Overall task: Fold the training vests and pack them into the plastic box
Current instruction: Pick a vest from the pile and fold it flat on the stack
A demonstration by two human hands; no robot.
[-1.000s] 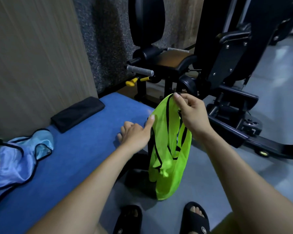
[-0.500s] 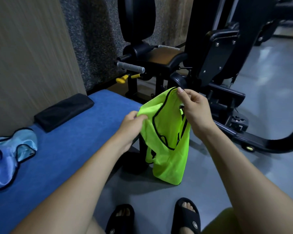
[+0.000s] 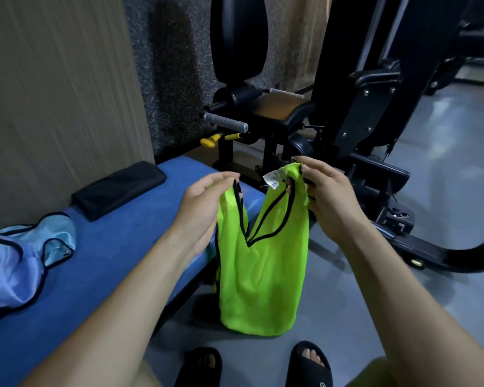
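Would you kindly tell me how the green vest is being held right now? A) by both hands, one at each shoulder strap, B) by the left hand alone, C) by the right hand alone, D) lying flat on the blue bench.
A: the left hand and right hand each pinch a strap, and the green vest hangs between them.

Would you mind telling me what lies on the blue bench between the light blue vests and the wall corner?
In the head view, a folded black cloth lies on the blue bench between the light blue vests and the wall corner.
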